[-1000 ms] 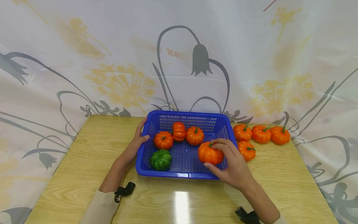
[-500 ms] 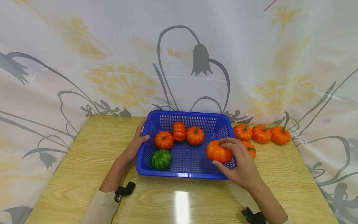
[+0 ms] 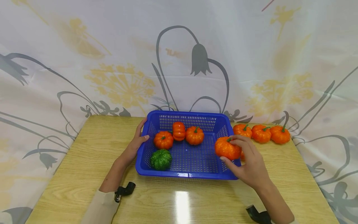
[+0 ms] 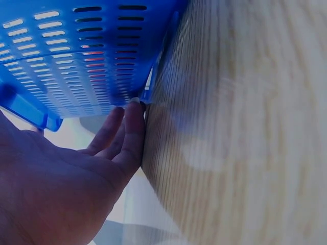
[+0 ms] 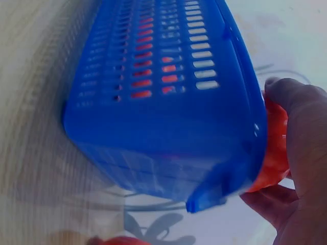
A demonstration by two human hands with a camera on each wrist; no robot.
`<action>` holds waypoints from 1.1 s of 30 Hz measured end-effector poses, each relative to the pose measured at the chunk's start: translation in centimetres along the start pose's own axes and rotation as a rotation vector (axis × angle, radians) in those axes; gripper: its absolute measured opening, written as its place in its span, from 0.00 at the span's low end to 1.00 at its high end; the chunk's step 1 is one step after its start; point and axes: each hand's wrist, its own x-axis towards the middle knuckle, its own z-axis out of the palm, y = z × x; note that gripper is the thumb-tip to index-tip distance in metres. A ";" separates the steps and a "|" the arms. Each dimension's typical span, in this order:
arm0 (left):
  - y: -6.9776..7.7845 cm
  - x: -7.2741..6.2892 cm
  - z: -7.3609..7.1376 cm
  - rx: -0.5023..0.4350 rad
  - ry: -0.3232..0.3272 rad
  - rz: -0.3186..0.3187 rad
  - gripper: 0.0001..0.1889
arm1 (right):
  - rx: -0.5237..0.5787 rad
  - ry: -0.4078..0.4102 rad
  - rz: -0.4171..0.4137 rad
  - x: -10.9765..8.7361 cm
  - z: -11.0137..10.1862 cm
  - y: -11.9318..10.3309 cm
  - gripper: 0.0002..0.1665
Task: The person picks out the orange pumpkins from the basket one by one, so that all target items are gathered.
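A blue plastic basket [image 3: 186, 175] with slotted walls stands on the table. My left hand [image 3: 134, 143] holds its left side, thumb on the rim; the left wrist view shows the fingers [image 4: 134, 130] reaching along the outer wall near the tabletop. My right hand [image 3: 249, 160] grips an orange pumpkin [image 3: 227, 148] over the basket's right rim, thumb in front and fingers on top by the stem. In the right wrist view this pumpkin [image 5: 276, 148] shows at the rim. Inside lie a green pumpkin [image 3: 161, 160] and three orange ones, including a tipped-over pumpkin [image 3: 179, 131].
Right of the basket, a row of three orange pumpkins [image 3: 261, 134] sits at the table's back edge. Another pumpkin [image 3: 245, 158] in front of them is mostly hidden behind my right hand. A flower-printed curtain [image 3: 179, 77] hangs behind the wooden table [image 3: 151, 199].
My right hand has carried the orange pumpkin rightward and slightly back, from over the basket's inside to its right rim. The left hand and the basket have stayed in place.
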 end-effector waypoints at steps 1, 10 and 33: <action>0.0 0.0 0.0 0.001 0.000 -0.002 0.40 | -0.008 0.002 0.002 0.0 -0.2 0.1 0.41; 0.1 0.0 0.1 0.010 0.006 -0.011 0.41 | -0.054 0.034 0.027 0.2 -1.3 1.0 0.42; -0.2 0.2 -0.1 0.013 0.009 -0.012 0.41 | -0.138 0.115 0.136 -0.4 -4.5 5.3 0.51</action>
